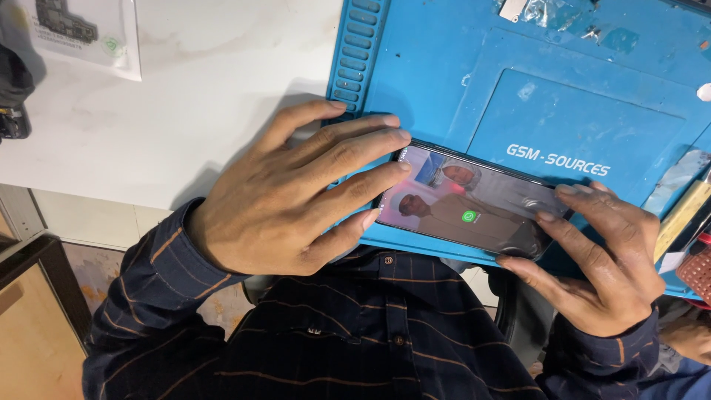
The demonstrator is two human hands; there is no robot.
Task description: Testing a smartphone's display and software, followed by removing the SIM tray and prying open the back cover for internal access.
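A black smartphone (474, 204) lies on the near edge of a blue repair mat (518, 67), its screen lit with a picture and a small green icon. My left hand (289, 196) rests flat over the mat's edge, fingertips touching the phone's left end. My right hand (600, 259) grips the phone's right end, with its fingers on the screen's edge. Both sleeves are dark with thin orange stripes.
The mat sits on a white table (207, 81). A plastic bag with a printed card (81, 30) lies at the far left. Small metal parts and clear wrapping (544, 11) lie on the mat's far side. Tools (685, 211) sit at the right edge.
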